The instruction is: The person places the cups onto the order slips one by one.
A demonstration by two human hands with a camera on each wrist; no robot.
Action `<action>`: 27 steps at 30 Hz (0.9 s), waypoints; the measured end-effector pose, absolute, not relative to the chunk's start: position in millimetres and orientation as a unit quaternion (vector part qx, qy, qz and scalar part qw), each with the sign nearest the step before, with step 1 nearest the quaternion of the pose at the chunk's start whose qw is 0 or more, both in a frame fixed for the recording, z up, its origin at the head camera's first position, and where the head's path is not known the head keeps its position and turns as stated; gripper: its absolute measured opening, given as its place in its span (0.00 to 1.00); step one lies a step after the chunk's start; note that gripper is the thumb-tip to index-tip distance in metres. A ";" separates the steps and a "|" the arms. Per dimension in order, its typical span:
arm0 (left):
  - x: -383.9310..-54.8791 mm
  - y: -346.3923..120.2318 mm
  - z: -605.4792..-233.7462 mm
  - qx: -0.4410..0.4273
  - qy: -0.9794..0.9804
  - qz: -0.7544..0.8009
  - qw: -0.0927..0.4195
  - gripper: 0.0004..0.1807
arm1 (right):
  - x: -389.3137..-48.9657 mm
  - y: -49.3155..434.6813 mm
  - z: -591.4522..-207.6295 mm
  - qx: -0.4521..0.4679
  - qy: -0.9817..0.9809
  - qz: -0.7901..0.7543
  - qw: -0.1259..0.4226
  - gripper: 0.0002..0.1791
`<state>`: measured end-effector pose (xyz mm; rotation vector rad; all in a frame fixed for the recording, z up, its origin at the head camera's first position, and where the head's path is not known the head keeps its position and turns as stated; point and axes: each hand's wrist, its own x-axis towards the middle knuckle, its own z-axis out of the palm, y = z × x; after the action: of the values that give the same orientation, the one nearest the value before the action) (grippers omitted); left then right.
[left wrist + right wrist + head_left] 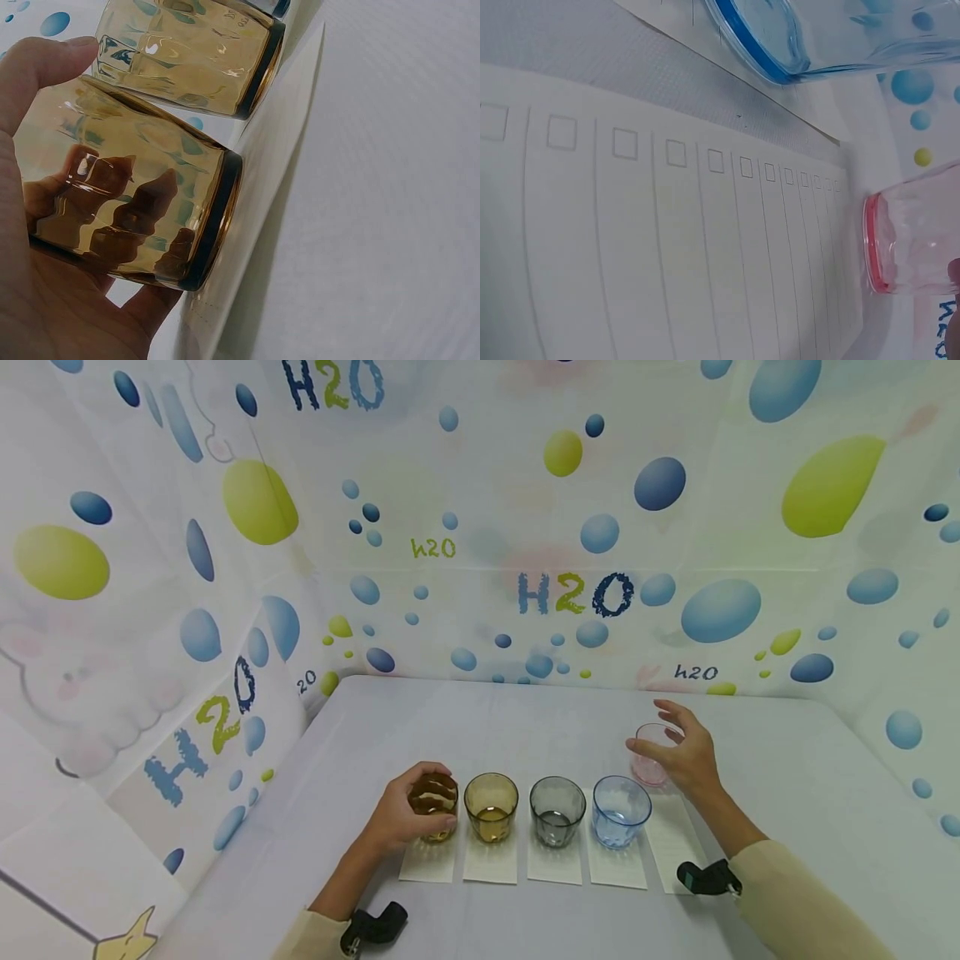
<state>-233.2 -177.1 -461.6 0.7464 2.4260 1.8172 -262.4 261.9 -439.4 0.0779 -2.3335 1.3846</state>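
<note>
My left hand (411, 806) grips a brown-amber drinking glass (127, 187) at the left end of a row. Its fingers show through the glass wall in the left wrist view, and the base meets a paper strip (427, 866). At the back right, my right hand (688, 758) holds a clear pink glass (649, 768) between thumb and fingers. In the right wrist view the pink base (874, 244) is by the far end of a paper strip (682, 240) printed with lines and small boxes. Whether that base touches the table, I cannot tell.
Between the hands stand a yellow-amber glass (491, 807), a grey glass (557, 812) and a blue glass (621, 812), each on its own paper strip. A white cloth covers the table (480, 718). Behind it hangs a dotted backdrop (487, 485).
</note>
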 end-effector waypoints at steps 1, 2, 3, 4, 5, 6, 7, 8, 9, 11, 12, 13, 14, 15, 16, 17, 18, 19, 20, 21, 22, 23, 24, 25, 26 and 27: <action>-233.1 -177.1 -461.6 0.240 0.777 0.582 0.010 0.34 | -262.2 262.2 -440.3 0.025 -0.840 0.500 0.211 0.45; -233.0 -177.0 -461.7 0.242 0.777 0.582 0.010 0.34 | -262.1 262.5 -441.3 0.023 -0.840 0.501 0.209 0.45; -232.9 -176.9 -461.7 0.243 0.776 0.582 0.010 0.34 | -261.8 262.9 -442.4 0.020 -0.840 0.501 0.206 0.45; -232.7 -176.7 -461.6 0.244 0.775 0.582 0.011 0.34 | -261.6 263.3 -443.7 0.017 -0.842 0.500 0.202 0.45; -232.5 -176.5 -461.6 0.244 0.775 0.583 0.012 0.34 | -261.4 263.7 -445.2 0.014 -0.844 0.498 0.197 0.45; -232.6 -176.4 -461.7 0.244 0.775 0.583 0.012 0.34 | -261.0 264.1 -446.7 0.012 -0.847 0.496 0.192 0.45; -232.5 -176.2 -461.7 0.244 0.774 0.584 0.013 0.34 | -260.6 264.5 -448.2 0.011 -0.849 0.493 0.188 0.45; -232.5 -176.1 -461.8 0.244 0.774 0.584 0.012 0.34 | -260.2 264.9 -449.6 0.008 -0.852 0.490 0.184 0.46; -232.5 -175.9 -461.7 0.245 0.773 0.585 0.012 0.34 | -259.8 265.3 -450.9 0.006 -0.855 0.487 0.180 0.46; -232.4 -175.6 -461.2 0.247 0.773 0.584 0.011 0.34 | -259.4 266.3 -453.2 -0.001 -0.857 0.485 0.173 0.46; -232.4 -175.5 -460.9 0.247 0.773 0.584 0.010 0.34 | -259.2 266.8 -454.1 -0.005 -0.858 0.485 0.170 0.46; -232.4 -175.5 -460.7 0.247 0.773 0.584 0.009 0.34 | -259.0 267.4 -454.7 -0.008 -0.858 0.486 0.165 0.46; -232.5 -175.5 -460.4 0.248 0.773 0.584 0.008 0.34 | -258.9 267.9 -455.2 -0.010 -0.857 0.490 0.160 0.46; -232.5 -175.6 -460.0 0.248 0.773 0.584 0.008 0.34 | -259.0 268.3 -455.5 -0.011 -0.856 0.493 0.154 0.46; -232.8 -175.8 -460.2 0.246 0.774 0.583 0.007 0.34 | -259.1 268.5 -455.5 -0.012 -0.855 0.497 0.149 0.46; -233.0 -176.0 -460.2 0.246 0.774 0.584 0.006 0.34 | -259.2 268.6 -455.3 -0.011 -0.855 0.498 0.144 0.46; -233.1 -176.2 -460.2 0.247 0.774 0.584 0.005 0.34 | -259.2 268.6 -454.9 -0.009 -0.855 0.499 0.140 0.46; -233.4 -176.4 -460.5 0.248 0.773 0.584 0.005 0.34 | -259.3 268.7 -454.4 -0.006 -0.853 0.504 0.136 0.46; -233.7 -176.6 -460.9 0.250 0.773 0.584 0.004 0.33 | -259.3 268.7 -454.1 -0.003 -0.851 0.509 0.132 0.46; -233.9 -176.8 -461.3 0.251 0.772 0.584 0.004 0.33 | -259.0 268.8 -453.8 -0.003 -0.850 0.510 0.129 0.45; -234.0 -176.8 -461.5 0.253 0.771 0.584 0.004 0.33 | -258.6 268.7 -453.6 -0.004 -0.851 0.510 0.127 0.45; -233.9 -176.7 -461.4 0.254 0.772 0.583 0.005 0.34 | -258.3 268.7 -453.8 -0.007 -0.849 0.513 0.125 0.45; -233.8 -176.6 -461.3 0.253 0.772 0.583 0.005 0.34 | -258.4 268.5 -454.1 -0.009 -0.846 0.519 0.124 0.45; -233.8 -176.5 -461.2 0.251 0.773 0.583 0.006 0.34 | -258.7 268.1 -454.5 -0.013 -0.844 0.522 0.123 0.45; -233.7 -176.6 -461.0 0.249 0.773 0.583 0.006 0.34 | -259.2 267.6 -455.1 -0.019 -0.843 0.524 0.123 0.44; -233.5 -176.7 -460.6 0.247 0.774 0.583 0.006 0.34 | -260.1 266.9 -455.7 -0.026 -0.842 0.525 0.124 0.44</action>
<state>-233.5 -176.7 -460.6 0.7719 2.4221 1.8239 -260.1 266.9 -455.7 -0.0771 -2.4540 1.5308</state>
